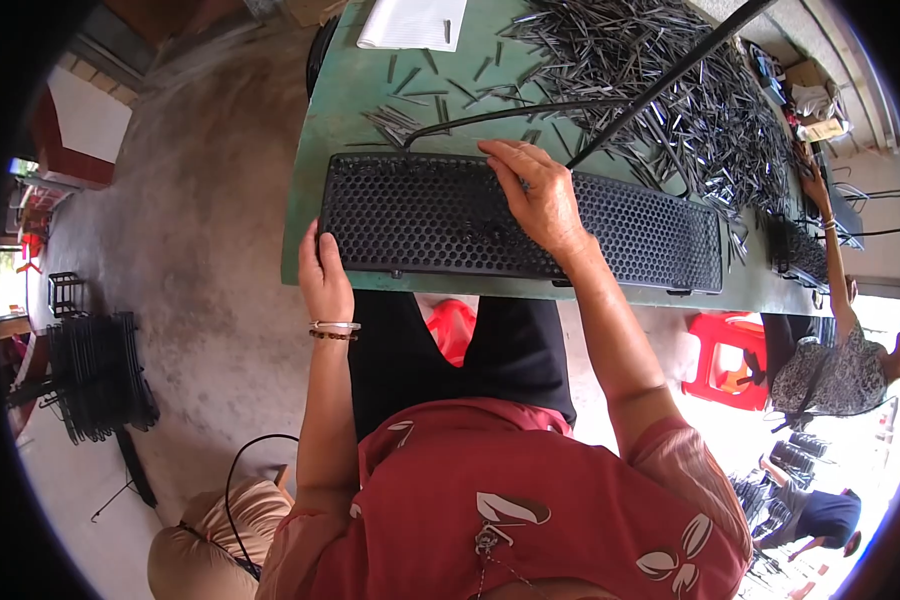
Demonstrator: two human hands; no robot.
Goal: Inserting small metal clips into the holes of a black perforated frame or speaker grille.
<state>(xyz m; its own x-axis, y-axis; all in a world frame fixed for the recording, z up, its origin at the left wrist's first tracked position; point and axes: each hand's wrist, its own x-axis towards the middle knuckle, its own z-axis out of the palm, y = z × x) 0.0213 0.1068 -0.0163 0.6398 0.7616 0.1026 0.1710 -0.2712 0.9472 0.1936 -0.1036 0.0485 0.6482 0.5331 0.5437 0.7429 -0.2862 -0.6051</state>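
Note:
A long black perforated panel (400,215), its face filled with rows of small holes, lies near the front edge of the green table. My left hand (327,278) grips its left end, thumb on the face and fingers along the outer edge. My right hand (540,195) is over the panel's middle and far edge, fingers stretched toward the left and thumb apart below them. I see nothing held in it, though its palm side is hidden. Dark bits sit in some holes around the panel's middle.
A large pile of thin dark strips (660,80) covers the table's far right, with loose ones scattered leftward. Black rods (660,90) cross above the table. A white paper pad (410,25) lies far left. At right, another person's arm (832,240) reaches over the table beside a red stool (705,360).

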